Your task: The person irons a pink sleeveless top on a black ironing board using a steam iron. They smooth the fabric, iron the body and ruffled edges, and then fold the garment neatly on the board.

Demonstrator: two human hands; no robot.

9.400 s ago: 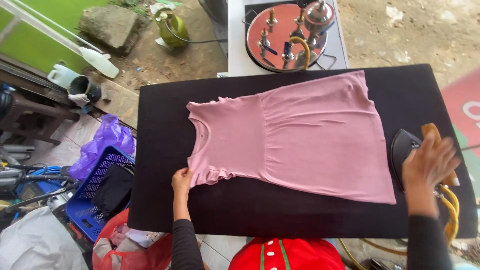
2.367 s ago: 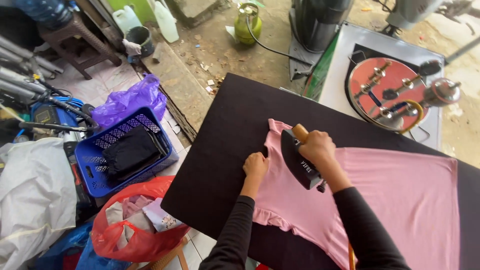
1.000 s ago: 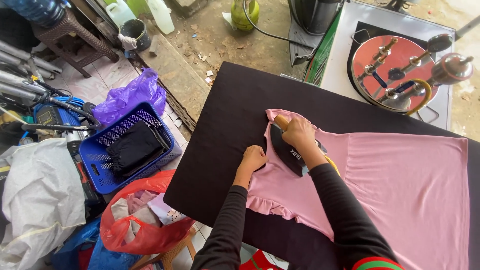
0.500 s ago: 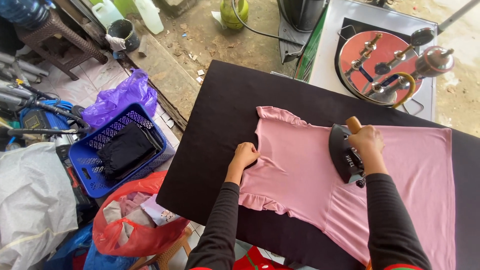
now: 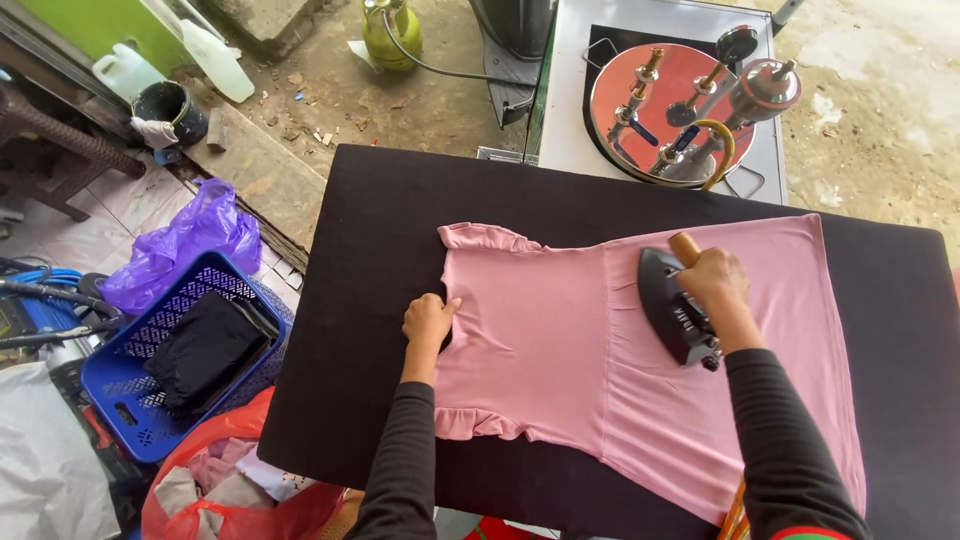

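Note:
A pink dress [image 5: 560, 350] lies flat on a black ironing board [image 5: 370, 250], neckline to the left and skirt to the right. My left hand [image 5: 428, 318] presses down on the neckline edge with fingers curled. My right hand [image 5: 712, 282] grips the wooden handle of a black iron [image 5: 668, 306], which rests sole-down on the waist area of the dress. A cord or hose runs down from under my right forearm at the board's near edge.
Behind the board stands a white unit with a round metal boiler top [image 5: 680, 95] and valves. On the ground at left are a blue basket [image 5: 150, 370] holding dark cloth, a purple bag [image 5: 180, 250], a red bag [image 5: 240, 490] of clothes, a green gas cylinder [image 5: 392, 30].
The iron has slid right from the chest and sleeve area to the waist of the dress. My left hand stays at the neckline, holding the fabric.

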